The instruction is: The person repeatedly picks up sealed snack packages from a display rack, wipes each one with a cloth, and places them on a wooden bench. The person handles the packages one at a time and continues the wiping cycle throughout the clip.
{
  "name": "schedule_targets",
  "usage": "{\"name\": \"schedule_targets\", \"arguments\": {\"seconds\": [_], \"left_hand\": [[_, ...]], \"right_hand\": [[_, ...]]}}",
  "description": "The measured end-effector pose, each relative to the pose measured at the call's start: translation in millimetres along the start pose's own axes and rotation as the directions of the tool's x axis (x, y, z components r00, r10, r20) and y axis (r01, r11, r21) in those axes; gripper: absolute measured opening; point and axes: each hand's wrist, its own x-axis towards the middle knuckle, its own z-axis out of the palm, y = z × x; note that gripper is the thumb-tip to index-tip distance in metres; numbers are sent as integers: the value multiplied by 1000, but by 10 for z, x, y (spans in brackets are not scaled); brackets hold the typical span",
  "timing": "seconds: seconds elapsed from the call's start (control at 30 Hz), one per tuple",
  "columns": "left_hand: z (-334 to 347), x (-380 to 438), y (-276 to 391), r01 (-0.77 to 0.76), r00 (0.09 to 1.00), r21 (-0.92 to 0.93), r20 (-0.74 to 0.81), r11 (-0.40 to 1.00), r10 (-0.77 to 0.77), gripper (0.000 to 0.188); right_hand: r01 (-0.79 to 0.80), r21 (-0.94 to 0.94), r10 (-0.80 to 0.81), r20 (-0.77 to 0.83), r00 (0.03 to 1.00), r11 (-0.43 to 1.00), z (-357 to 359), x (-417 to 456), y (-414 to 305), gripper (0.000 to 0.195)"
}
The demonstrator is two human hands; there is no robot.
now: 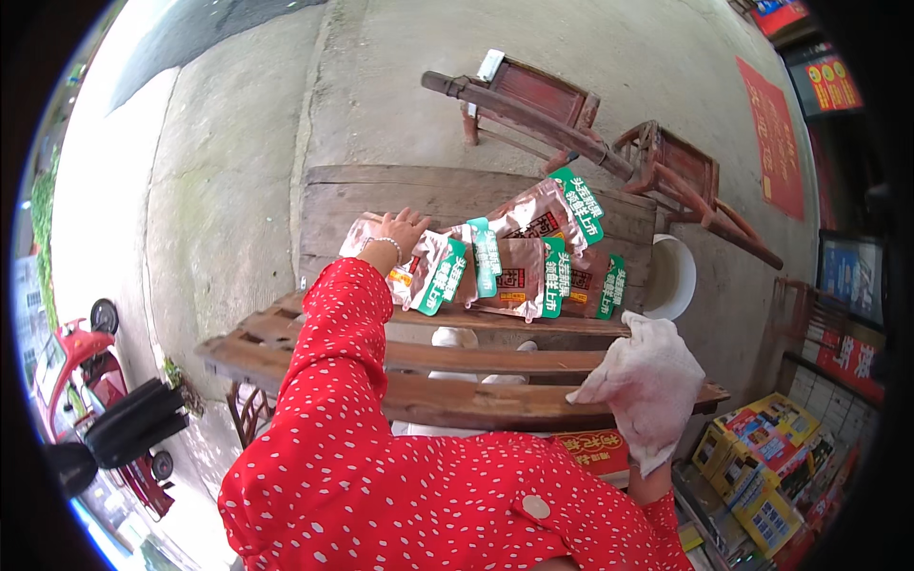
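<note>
My left hand (404,232), with a bead bracelet at its wrist, rests with spread fingers on the leftmost foil pouch (426,275). Several pinkish foil pouches (514,268) with green printed headers lie fanned and partly overlapping on the weathered wooden table (335,196). A white cloth (653,385) covers my right hand, near the right end of the slatted wooden bench (493,400); the fingers are hidden beneath it, so their grip does not show. One pouch (550,214) lies tilted at the back of the group.
Wooden chairs (543,93) with long poles stand beyond the table. A white bucket (671,278) is at its right end. Yellow cartons (757,457) are stacked at the lower right. A red three-wheeled vehicle (78,357) stands far left.
</note>
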Motion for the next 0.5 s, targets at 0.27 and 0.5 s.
{"name": "schedule_targets", "arguments": {"seconds": [0.27,0.5], "left_hand": [[460,579,-306,-7,951,-44,307,999,20,94],[19,415,-504,-95,910,91,412,991,49,75]], "right_hand": [[-156,114,183,-281,942,981,124,-13,440,22],[-198,-202,138,-279,950,959,-16,-150,478,7]]}}
